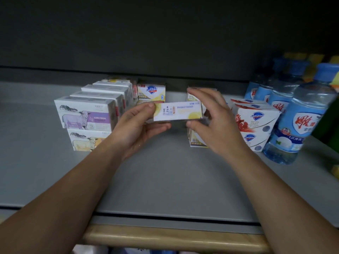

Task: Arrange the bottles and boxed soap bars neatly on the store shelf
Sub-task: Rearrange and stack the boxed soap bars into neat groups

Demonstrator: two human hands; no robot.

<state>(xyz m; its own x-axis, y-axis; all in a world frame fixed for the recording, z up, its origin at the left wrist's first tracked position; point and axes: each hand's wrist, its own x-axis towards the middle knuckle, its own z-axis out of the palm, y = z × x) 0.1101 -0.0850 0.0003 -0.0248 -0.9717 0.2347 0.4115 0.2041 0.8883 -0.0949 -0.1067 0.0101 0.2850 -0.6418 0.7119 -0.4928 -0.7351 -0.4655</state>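
Above the middle of the grey shelf (165, 180), both hands hold a white-and-yellow soap box (178, 111) level. My left hand (136, 128) pinches its left end and my right hand (211, 118) grips its right end. Behind it stands a yellow Safeguard box (151, 92). More yellow Safeguard boxes (196, 140) are stacked under my right hand, partly hidden. Rows of goat-milk soap boxes (86, 114) stand in two layers on the left. Red-and-white Safeguard boxes (256, 123) are stacked on the right. Blue-capped bottles (300, 114) line the far right.
A dark back panel (165, 43) rises behind the shelf. A wooden rail (174, 237) runs below the shelf's front edge. Yellow items (311, 65) sit behind the bottles at the far right.
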